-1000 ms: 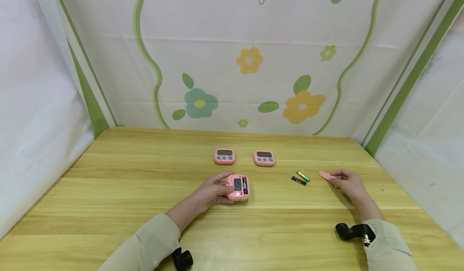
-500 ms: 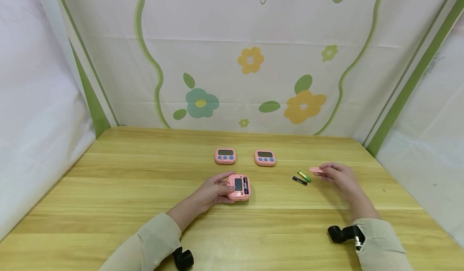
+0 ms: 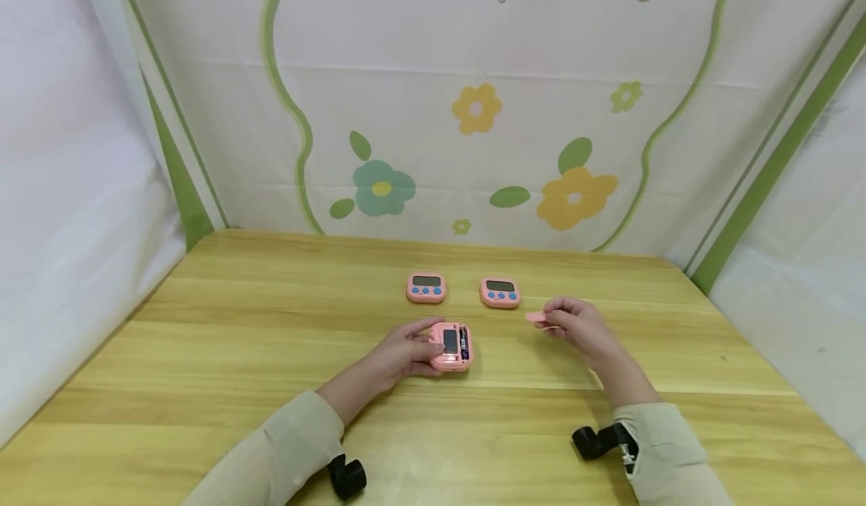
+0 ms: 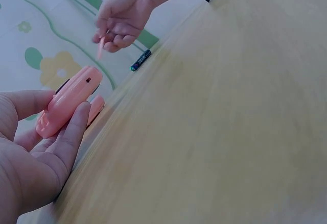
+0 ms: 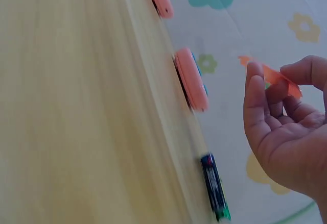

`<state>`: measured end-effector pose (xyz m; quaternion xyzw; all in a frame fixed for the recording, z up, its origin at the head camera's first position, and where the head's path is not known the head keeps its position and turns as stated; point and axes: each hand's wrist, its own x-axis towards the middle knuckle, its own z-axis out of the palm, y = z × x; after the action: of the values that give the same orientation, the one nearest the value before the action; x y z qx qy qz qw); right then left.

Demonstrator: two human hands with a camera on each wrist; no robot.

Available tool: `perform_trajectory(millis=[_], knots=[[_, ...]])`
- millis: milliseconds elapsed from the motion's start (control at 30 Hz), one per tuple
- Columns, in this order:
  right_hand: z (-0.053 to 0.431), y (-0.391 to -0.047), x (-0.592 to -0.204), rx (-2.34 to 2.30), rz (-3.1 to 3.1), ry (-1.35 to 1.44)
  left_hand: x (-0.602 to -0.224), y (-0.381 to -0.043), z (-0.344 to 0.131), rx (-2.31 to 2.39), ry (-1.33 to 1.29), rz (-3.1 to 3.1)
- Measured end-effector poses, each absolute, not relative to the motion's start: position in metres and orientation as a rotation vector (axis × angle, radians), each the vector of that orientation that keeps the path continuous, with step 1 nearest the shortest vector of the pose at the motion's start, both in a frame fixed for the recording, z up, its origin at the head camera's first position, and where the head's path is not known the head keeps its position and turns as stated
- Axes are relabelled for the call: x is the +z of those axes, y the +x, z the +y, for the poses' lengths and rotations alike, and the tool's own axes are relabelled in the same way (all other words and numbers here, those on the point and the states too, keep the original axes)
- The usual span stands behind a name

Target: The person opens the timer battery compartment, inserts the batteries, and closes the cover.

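My left hand (image 3: 406, 353) grips a pink digital timer (image 3: 452, 362), its back turned up and its battery slot uncovered. A dark battery (image 3: 464, 343) lies in that slot. In the left wrist view the thumb and fingers clasp the timer (image 4: 69, 101) from both sides. Off to the right, my right hand (image 3: 583, 331) pinches a thin pink battery cover (image 3: 536, 316) between thumb and fingers, raised over the table. The right wrist view shows the cover (image 5: 278, 77) tilted in the fingertips.
Two more pink timers, a left one (image 3: 426, 288) and a right one (image 3: 500, 293), lie face up behind the hands on the wooden table (image 3: 433, 438). Loose batteries (image 5: 214, 185) lie on the table, hidden behind the right hand in the head view. A flowered cloth (image 3: 406, 115) hangs behind.
My right hand has carried the battery cover leftward, from beyond the loose batteries toward the held timer. The left hand keeps its hold on the timer. The head view has shifted slightly.
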<state>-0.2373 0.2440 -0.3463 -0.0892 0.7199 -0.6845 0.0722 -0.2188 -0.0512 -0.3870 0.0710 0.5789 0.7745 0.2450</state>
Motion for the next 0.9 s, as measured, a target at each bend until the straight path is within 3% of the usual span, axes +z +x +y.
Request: perform_trajectory(millis=[500, 900], knots=[[0.182, -0.235, -0.352, -2.033, 1.889, -0.399, -0.388, -0.218, -0.053, 2.108, 0.187, 1.573], [0.148, -0.226, -0.359, -1.822, 2.264, -0.371, -0.386, -0.216, -0.054, 2.101, 0.169, 1.572]])
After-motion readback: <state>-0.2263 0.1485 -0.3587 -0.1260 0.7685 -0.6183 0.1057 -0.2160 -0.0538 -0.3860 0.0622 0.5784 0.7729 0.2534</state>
